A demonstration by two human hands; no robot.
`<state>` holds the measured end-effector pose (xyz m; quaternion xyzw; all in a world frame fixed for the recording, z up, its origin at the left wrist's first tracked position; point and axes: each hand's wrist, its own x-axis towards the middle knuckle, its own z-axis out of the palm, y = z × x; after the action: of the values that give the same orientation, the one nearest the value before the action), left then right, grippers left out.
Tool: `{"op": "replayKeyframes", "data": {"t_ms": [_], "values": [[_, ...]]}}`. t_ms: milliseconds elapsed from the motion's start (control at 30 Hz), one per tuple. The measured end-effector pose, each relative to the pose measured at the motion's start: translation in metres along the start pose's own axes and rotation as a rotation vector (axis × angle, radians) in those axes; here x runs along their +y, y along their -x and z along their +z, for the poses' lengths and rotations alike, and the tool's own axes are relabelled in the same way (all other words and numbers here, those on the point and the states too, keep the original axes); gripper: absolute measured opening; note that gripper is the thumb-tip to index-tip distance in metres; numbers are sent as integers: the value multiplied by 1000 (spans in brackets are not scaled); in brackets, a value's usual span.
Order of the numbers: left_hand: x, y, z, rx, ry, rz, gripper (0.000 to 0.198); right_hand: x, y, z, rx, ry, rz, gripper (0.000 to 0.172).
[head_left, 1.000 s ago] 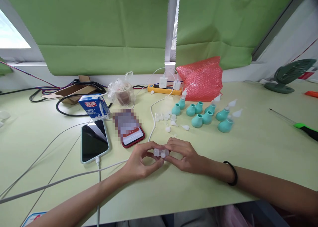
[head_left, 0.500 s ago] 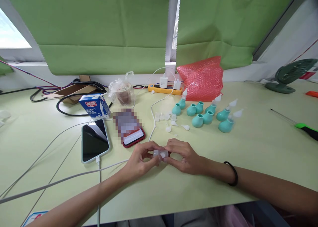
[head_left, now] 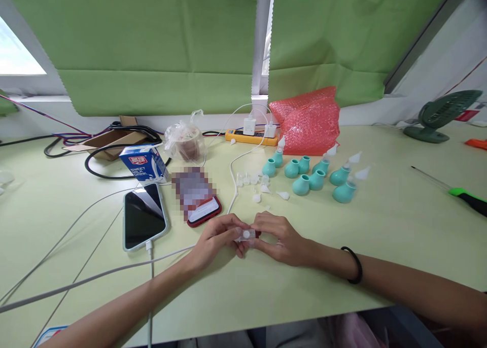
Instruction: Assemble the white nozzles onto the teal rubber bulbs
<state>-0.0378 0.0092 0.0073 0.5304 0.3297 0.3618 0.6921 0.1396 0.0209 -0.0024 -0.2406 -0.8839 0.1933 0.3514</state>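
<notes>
Between my fingertips, close above the table, is a small clear plastic piece (head_left: pixel 248 234), roughly cylindrical with a whitish round spot on it. My left hand (head_left: pixel 216 239) pinches its left end, and my right hand (head_left: pixel 280 239) has thumb and fingers closed on its right end. Something dark red shows beside the right fingertips, too small to name. Beyond my hands lie several small clear cups (head_left: pixel 246 179) and loose white pointed tips (head_left: pixel 282 195). Farther right stand several teal rubber bulbs (head_left: pixel 302 184), some with a white translucent tip (head_left: pixel 354 158) fitted in the neck.
Two phones lie at the left, a white-cased one (head_left: pixel 145 217) and a red-cased one (head_left: pixel 204 212), with cables (head_left: pixel 95 277) crossing the table. Behind are a milk carton (head_left: pixel 143 163), a yellow power strip (head_left: pixel 233 136) and red bubble wrap (head_left: pixel 308 125). A screwdriver (head_left: pixel 466 196) lies at right.
My left thumb and fingers have shifted on the clear piece, which now shows its round spot facing up. My right hand keeps nearly the same place.
</notes>
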Motion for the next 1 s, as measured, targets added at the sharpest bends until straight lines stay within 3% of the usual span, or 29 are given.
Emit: {"op": "replayKeyframes", "data": {"t_ms": [500,1000], "values": [[4,2,4,64,-154,98,18,2,-1,0,-3,4,10,14],[2,5,9,98,-215,78,20,0,0,-1,12,-19,23,13]]}}
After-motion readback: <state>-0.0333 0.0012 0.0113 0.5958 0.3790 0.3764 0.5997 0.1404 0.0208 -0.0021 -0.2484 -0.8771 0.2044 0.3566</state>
